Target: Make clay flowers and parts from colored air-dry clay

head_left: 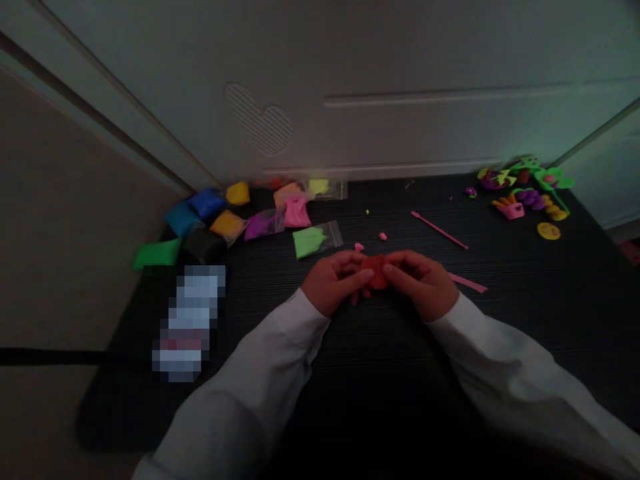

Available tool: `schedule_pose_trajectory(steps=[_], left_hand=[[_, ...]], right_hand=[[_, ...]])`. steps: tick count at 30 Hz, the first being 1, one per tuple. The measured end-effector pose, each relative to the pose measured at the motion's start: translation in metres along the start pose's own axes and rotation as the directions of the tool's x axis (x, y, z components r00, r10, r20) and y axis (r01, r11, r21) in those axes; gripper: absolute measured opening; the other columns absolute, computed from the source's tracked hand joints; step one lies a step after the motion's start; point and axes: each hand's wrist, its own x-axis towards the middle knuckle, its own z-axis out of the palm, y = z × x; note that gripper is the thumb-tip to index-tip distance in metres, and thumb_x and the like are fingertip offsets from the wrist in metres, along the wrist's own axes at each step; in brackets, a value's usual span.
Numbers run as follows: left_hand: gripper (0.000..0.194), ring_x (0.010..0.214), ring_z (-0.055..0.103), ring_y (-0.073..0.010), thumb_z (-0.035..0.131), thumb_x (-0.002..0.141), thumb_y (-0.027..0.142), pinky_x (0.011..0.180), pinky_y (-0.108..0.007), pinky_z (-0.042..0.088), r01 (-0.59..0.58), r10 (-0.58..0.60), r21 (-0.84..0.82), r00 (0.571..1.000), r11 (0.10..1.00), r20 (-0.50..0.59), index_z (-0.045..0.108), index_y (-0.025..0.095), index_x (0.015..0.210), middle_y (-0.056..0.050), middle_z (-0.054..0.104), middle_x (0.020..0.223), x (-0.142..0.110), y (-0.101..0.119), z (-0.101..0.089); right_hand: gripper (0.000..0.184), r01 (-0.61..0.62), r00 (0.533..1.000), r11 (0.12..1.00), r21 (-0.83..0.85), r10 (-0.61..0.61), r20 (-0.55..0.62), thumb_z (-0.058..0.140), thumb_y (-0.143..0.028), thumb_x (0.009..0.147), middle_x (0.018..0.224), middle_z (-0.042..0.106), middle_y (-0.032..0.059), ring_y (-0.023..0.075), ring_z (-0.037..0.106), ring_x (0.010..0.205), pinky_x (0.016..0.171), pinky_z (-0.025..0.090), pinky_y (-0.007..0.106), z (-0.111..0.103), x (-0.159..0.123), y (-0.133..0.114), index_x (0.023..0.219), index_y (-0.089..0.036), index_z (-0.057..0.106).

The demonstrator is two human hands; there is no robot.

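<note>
Between my two hands is a flattened piece of red modelling clay (376, 273), held just above the dark table (350, 373). My left hand (333, 281) pinches its left side with thumb and fingers. On the other side, my right hand (423, 283) grips the clay's right edge the same way. Small pink clay bits (383, 236) lie just beyond the fingers. A pink flat strip (469, 283) sticks out from beside my right hand, its near end hidden. Farther back rests a thin pink modelling stick (440, 231).
Packets of coloured clay, including a light green one (309, 243) and a dark green one (157, 254), cluster at the back left. A blurred-out pale rectangle (193, 320) lies at left. Finished clay figures (510, 208) and a yellow disc (549, 231) sit at the back right. A white panel (400, 133) bounds the table's rear.
</note>
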Motion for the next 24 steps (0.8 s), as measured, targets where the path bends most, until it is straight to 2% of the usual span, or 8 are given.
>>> schedule_pose_trajectory(steps=[2, 4, 6, 7, 10, 14, 17, 24], left_hand=[[0.034, 0.044, 0.049, -0.0065, 0.052, 0.072, 0.031, 0.037, -0.017, 0.035, -0.073, 0.077, 0.042, 0.992, 0.996, -0.103, 0.045, 0.014, 0.100, 0.001, 0.057, 0.062, 0.000, -0.002, -0.001], [0.030, 0.046, 0.049, -0.0060, 0.049, 0.074, 0.032, 0.041, -0.018, 0.037, -0.145, 0.195, 0.201, 0.947, 0.969, -0.254, 0.048, 0.015, 0.098, 0.000, 0.058, 0.067, 0.001, -0.005, -0.003], [0.023, 0.055, 0.052, -0.0072, 0.046, 0.076, 0.033, 0.050, -0.020, 0.041, -0.167, 0.330, 0.420, 0.875, 0.892, -0.354, 0.054, 0.016, 0.090, -0.001, 0.060, 0.072, 0.001, -0.007, -0.005], [0.022, 0.060, 0.053, -0.0082, 0.045, 0.076, 0.032, 0.055, -0.021, 0.042, -0.164, 0.388, 0.521, 0.851, 0.837, -0.355, 0.056, 0.017, 0.087, -0.001, 0.060, 0.074, 0.001, -0.008, -0.007], [0.021, 0.072, 0.055, -0.0109, 0.046, 0.076, 0.030, 0.067, -0.025, 0.042, -0.217, 0.512, 0.747, 0.838, 0.628, -0.187, 0.060, 0.017, 0.084, -0.002, 0.062, 0.079, 0.003, -0.009, -0.010], [0.032, 0.083, 0.051, -0.0152, 0.055, 0.069, 0.040, 0.077, -0.032, 0.038, -0.350, 0.532, 0.859, 0.839, 0.374, 0.110, 0.061, 0.018, 0.092, -0.004, 0.061, 0.083, 0.005, -0.012, -0.013], [0.049, 0.083, 0.048, -0.0173, 0.056, 0.062, 0.052, 0.076, -0.033, 0.037, -0.357, 0.499, 0.885, 0.849, 0.298, 0.174, 0.059, 0.020, 0.099, -0.005, 0.058, 0.083, 0.005, -0.014, -0.015], [0.049, 0.080, 0.043, -0.0175, 0.047, 0.068, 0.053, 0.075, -0.034, 0.036, -0.319, 0.441, 0.920, 0.877, 0.229, 0.194, 0.056, 0.021, 0.104, -0.005, 0.055, 0.082, 0.004, -0.017, -0.012]], right_hand=[[0.020, -0.013, 1.000, 0.990, -0.138, 0.009, -0.027, 0.053, -0.031, 0.070, 0.067, 0.062, -0.0001, 0.0101, 0.056, 0.055, 0.052, 0.044, 0.024, -0.002, 0.000, 0.000, 0.084, -0.017, 0.053], [0.021, -0.003, 0.999, 0.920, -0.392, -0.011, -0.034, 0.053, -0.033, 0.070, 0.063, 0.062, -0.0003, 0.0109, 0.055, 0.053, 0.050, 0.042, 0.024, -0.004, -0.001, -0.001, 0.084, -0.017, 0.054], [0.022, 0.041, 0.998, 0.760, -0.649, -0.066, -0.015, 0.052, -0.035, 0.070, 0.063, 0.061, 0.0003, 0.0127, 0.056, 0.055, 0.051, 0.041, 0.026, -0.005, -0.003, -0.003, 0.084, -0.018, 0.056], [0.023, 0.067, 0.995, 0.671, -0.739, -0.097, 0.002, 0.051, -0.036, 0.071, 0.065, 0.061, 0.0011, 0.0138, 0.056, 0.057, 0.053, 0.042, 0.027, -0.006, -0.004, -0.004, 0.084, -0.018, 0.057], [0.027, 0.136, 0.979, 0.481, -0.866, -0.198, 0.044, 0.048, -0.034, 0.073, 0.078, 0.060, 0.0054, 0.0165, 0.056, 0.066, 0.058, 0.043, 0.029, -0.010, -0.006, -0.006, 0.091, -0.016, 0.057], [0.037, 0.317, 0.940, 0.415, -0.853, -0.257, 0.225, 0.047, -0.027, 0.074, 0.094, 0.055, 0.0092, 0.0177, 0.053, 0.084, 0.075, 0.044, 0.030, -0.020, -0.004, -0.006, 0.108, -0.012, 0.051], [0.045, 0.415, 0.908, 0.396, -0.819, -0.234, 0.347, 0.050, -0.032, 0.073, 0.096, 0.053, 0.0090, 0.0189, 0.050, 0.088, 0.080, 0.042, 0.033, -0.025, -0.002, -0.003, 0.114, -0.013, 0.048], [0.040, 0.433, 0.898, 0.270, -0.860, -0.216, 0.384, 0.048, -0.038, 0.075, 0.092, 0.054, 0.0082, 0.0205, 0.047, 0.082, 0.075, 0.042, 0.036, -0.026, 0.000, 0.002, 0.108, -0.017, 0.054]])
